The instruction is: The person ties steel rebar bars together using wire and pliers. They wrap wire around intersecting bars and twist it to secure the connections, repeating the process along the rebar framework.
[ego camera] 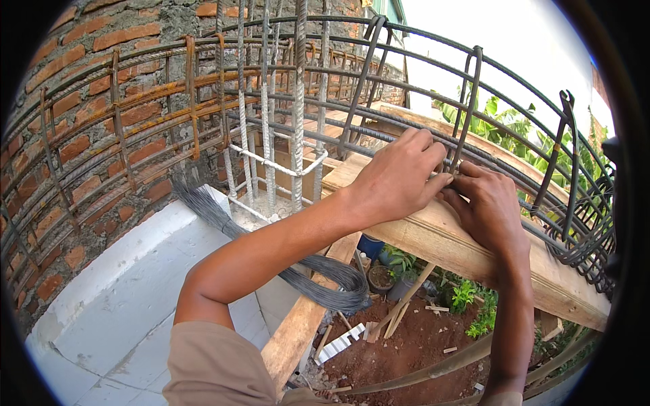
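Observation:
My left hand (401, 175) reaches across to the foot of a steel rebar stirrup (469, 109), its thumb and fingers pinched together there. From the other side my right hand (482, 203) closes its fingertips at the same joint, and the hands almost touch. Any thin wire between the fingers is hidden. The stirrup loops around long ribbed bars (378, 134) that form a beam cage above a wooden formwork board (436, 238). Below my left forearm, a bent bundle of tie wire (330, 286) rests across a plank. Pincers (573, 152) hang on the cage at the right.
Upright column bars (299, 101) with white-coated ties rise left of the board. A brick wall (127, 96) stands behind rusty cage bars. A narrow plank (299, 335) slants over a drop to reddish soil (406, 350). Loops of wire (584, 243) hang at the right, beside banana leaves (492, 109).

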`<state>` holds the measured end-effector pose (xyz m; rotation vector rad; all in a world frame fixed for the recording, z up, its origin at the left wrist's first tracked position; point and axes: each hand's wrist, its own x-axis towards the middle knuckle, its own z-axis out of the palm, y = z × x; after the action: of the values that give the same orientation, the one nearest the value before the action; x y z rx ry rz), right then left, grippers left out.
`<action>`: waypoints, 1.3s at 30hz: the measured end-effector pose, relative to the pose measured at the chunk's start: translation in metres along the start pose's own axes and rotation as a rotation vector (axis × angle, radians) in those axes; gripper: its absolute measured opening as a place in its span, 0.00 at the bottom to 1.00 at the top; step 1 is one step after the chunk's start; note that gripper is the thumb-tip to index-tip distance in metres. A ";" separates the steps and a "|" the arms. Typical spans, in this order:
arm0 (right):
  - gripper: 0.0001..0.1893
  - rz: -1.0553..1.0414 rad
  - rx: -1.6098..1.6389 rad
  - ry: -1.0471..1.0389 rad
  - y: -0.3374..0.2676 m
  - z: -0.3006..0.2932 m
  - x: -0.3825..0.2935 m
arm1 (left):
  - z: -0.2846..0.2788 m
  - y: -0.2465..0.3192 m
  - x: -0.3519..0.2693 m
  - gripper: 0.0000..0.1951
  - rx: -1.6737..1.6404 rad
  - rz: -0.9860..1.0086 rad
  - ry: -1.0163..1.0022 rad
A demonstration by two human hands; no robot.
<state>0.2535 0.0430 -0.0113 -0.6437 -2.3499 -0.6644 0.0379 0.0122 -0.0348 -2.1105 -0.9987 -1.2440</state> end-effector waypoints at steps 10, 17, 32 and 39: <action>0.17 0.066 -0.046 -0.049 -0.009 -0.006 0.003 | -0.027 0.012 -0.022 0.18 0.345 -0.258 -0.303; 0.16 0.038 -0.065 -0.077 -0.002 -0.004 0.001 | -0.025 0.015 -0.014 0.16 -0.120 -0.450 -0.277; 0.16 0.014 -0.056 -0.019 0.004 0.004 0.001 | -0.023 0.007 -0.033 0.21 -0.110 -0.425 -0.217; 0.16 0.027 -0.057 -0.030 0.003 0.002 0.001 | -0.022 0.001 -0.043 0.14 -0.164 -0.457 -0.044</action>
<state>0.2530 0.0466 -0.0111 -0.7144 -2.3528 -0.7170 0.0135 -0.0188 -0.0622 -2.1056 -1.5046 -1.5418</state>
